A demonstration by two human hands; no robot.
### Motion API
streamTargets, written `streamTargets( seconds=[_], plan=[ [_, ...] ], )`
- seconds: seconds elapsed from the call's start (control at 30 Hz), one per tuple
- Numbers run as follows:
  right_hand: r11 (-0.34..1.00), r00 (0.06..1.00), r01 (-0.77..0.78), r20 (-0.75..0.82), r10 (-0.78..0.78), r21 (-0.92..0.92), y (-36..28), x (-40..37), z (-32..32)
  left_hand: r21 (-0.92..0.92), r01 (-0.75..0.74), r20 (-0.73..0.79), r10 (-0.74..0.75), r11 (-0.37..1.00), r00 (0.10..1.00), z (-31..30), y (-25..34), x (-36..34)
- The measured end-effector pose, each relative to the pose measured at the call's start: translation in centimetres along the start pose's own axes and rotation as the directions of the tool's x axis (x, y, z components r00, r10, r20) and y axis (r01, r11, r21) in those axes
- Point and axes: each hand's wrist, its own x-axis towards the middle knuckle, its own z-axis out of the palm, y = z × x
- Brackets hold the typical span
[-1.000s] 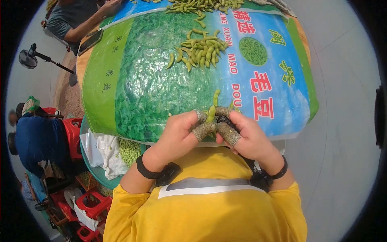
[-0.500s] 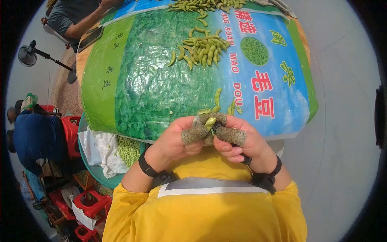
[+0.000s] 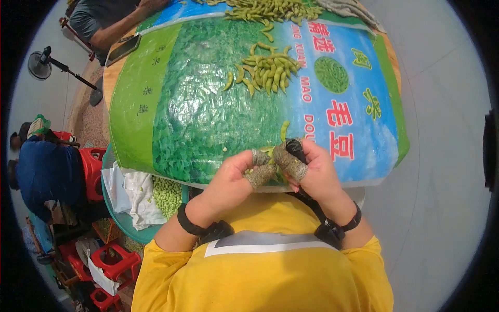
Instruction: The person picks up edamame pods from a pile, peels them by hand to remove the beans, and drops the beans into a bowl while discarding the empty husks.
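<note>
My left hand [image 3: 234, 174] is closed in a pinch, its thumb and finger wrapped in rough grey sleeves. Between those fingertips shows part of a green soybean pod [image 3: 268, 151]. My right hand [image 3: 318, 171] meets it from the other side, fingers also closed at the pod, which its grey-sleeved thumb [image 3: 290, 161] partly covers. Something black [image 3: 296, 148] covers a right fingertip. Just beyond the hands, a single pod [image 3: 284, 130] lies on the printed sheet [image 3: 208, 119]. Farther off sits a small pile of soybean pods [image 3: 270, 70].
A larger heap of pods [image 3: 275, 9] lies at the far edge, near a grey cloth [image 3: 349, 9]. A phone [image 3: 123, 49] rests at the far left. Below left, a green basin [image 3: 127, 226] holds shelled beans [image 3: 167, 196] and a white cloth [image 3: 139, 200]. Red stools [image 3: 117, 260] and other people are at left.
My right hand has turned, raising its black-covered fingertip, and its grey thumb now lies across the pod. The view has shifted slightly, so the table appears a little lower.
</note>
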Motion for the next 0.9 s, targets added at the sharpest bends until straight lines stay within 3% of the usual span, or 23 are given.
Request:
streamTargets(
  seconds=[0.07,0.13,0.2,0.27,0.33,0.4,0.53,0.6,0.73,0.8,0.87,0.9],
  plan=[
    [0.994,0.998,0.016,-0.053,-0.022,-0.113,-0.6,0.0,0.1,0.014,-0.033,-0.014,0.033,0.999,0.999,-0.1,0.0,0.2],
    [0.990,0.999,0.053,0.014,-0.052,-0.131,-0.6,0.0,0.0,0.084,-0.092,0.075,0.086,0.992,0.993,-0.4,-0.5,0.6],
    [0.995,0.999,0.047,0.032,-0.044,-0.083,-0.5,0.1,-0.1,0.044,-0.133,0.083,0.129,0.990,0.988,-0.1,-0.1,0.6],
    [0.995,0.997,0.072,0.040,-0.069,-0.067,-0.5,0.1,-0.2,-0.102,0.000,0.098,0.010,0.995,0.995,0.3,0.4,0.5],
    [0.996,0.996,0.084,0.044,-0.082,-0.044,-0.2,-0.1,-0.2,-0.123,-0.019,0.081,0.029,0.992,0.996,0.5,0.4,0.5],
    [0.990,0.991,0.124,0.044,-0.127,0.071,0.0,0.0,-0.1,-0.155,0.103,0.056,-0.095,0.983,0.994,0.3,0.5,0.5],
    [0.977,0.991,0.126,0.022,-0.131,0.170,0.2,0.2,0.1,-0.190,-0.005,0.035,0.012,0.982,0.999,0.5,-0.4,0.9],
    [0.979,0.985,0.171,0.016,-0.174,0.109,0.3,0.2,0.0,-0.433,0.037,-0.015,-0.048,0.901,0.999,1.0,-0.4,0.9],
    [0.975,0.975,0.223,-0.023,-0.223,0.014,0.3,0.3,-0.3,-0.219,-0.011,-0.077,-0.006,0.976,0.997,1.5,-0.1,1.3],
    [0.944,0.963,0.269,0.044,-0.266,-0.191,0.2,0.1,-0.5,-0.061,-0.040,-0.096,0.034,0.997,0.995,1.1,-0.6,1.5],
    [0.947,0.955,0.295,0.072,-0.288,-0.130,-0.4,0.0,-0.4,-0.063,0.034,-0.035,-0.036,0.997,0.999,0.6,-0.2,1.4],
    [0.988,0.984,0.151,0.101,-0.148,-0.024,-0.5,0.0,-0.6,-0.064,0.109,0.024,-0.108,0.992,0.994,0.4,0.1,1.4]
  ],
)
